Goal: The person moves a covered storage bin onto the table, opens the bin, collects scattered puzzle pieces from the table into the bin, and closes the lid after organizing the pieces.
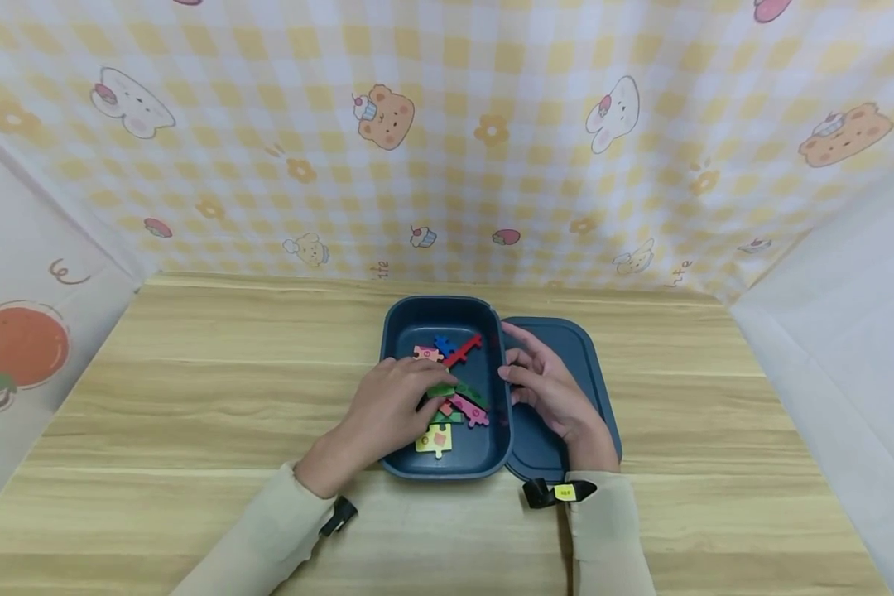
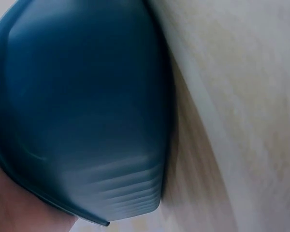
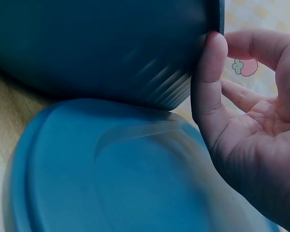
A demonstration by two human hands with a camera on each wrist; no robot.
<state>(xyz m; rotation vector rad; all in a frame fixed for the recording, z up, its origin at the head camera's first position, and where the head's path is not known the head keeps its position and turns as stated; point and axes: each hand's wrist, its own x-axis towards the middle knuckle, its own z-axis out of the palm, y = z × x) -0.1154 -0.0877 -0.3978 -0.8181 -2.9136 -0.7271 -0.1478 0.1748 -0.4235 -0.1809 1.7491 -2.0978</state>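
A dark blue plastic box (image 1: 447, 308) without its lid stands mid-table, with several coloured puzzle pieces (image 1: 434, 439) inside. My left hand (image 1: 398, 401) reaches over its left wall, fingers bent down among the pieces. Close to the thumb and index finger lies a green puzzle piece (image 1: 469, 394); whether one is pinched is unclear. In the left wrist view the box wall (image 2: 87, 96) hides those fingertips. My right hand (image 1: 559, 397) touches the right side of the box, thumb (image 3: 210, 72) and index fingertip against the outside near the rim.
The matching dark blue lid (image 1: 599, 389) lies flat on the wooden table (image 1: 715, 430), right of the box and under my right hand. A yellow checked cloth (image 1: 447, 190) with cartoon bears hangs behind the table. Pale cloth walls border both sides.
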